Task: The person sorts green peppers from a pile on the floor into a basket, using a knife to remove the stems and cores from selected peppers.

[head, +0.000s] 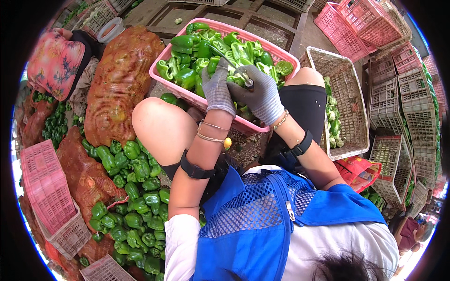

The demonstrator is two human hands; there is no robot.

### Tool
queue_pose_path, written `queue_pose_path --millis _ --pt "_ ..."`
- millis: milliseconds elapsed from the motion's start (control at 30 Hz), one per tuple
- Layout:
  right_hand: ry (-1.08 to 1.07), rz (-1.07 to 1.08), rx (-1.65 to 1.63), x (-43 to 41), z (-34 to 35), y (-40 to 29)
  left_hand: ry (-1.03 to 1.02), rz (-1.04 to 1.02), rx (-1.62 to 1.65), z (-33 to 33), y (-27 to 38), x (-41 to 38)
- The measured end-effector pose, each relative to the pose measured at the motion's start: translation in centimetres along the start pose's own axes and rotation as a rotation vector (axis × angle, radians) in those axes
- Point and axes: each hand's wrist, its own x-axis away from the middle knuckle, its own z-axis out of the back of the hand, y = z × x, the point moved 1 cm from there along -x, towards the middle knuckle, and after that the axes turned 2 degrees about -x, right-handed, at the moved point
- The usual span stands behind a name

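My left hand (218,87), in a grey knit glove, is over the near side of a pink plastic crate (182,92), its raised fingers at a piece of green bell pepper (213,65). Against it is my right hand (258,93), gloved the same way, closed around the dark handle of a knife (230,62). The thin blade slants up and left over the crate. Cut and whole green bell peppers (185,78) fill the crate, some showing pale insides. How firmly my left fingers grip the piece is hard to see.
Whole green peppers (140,207) lie heaped at lower left beside a full orange mesh sack (119,87). A dirty white crate (348,105) with pale pepper scraps stands right. Stacked crates (386,102) line the far right. Another person (58,63) is at upper left.
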Motion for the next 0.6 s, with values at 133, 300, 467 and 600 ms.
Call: queue_pose_path --millis 133,300,467,600 --pt "-0.110 -0.068 -0.087 -0.6 0.1 1.0 -0.066 -0.087 -0.051 1.2 -0.1 -0.7" --pt "0.163 -0.294 -0.583 -0.9 -2.6 2.3 -0.127 -0.498 -0.130 1.0 -0.3 -1.0" --pt "0.121 -0.628 -0.719 -2.3 -1.6 -0.2 -0.225 -0.565 -0.090 1.8 0.3 -1.5" --pt "-0.044 -0.993 -0.793 -2.3 1.9 -1.3 -0.400 -0.168 0.122 2.4 1.3 -0.3"
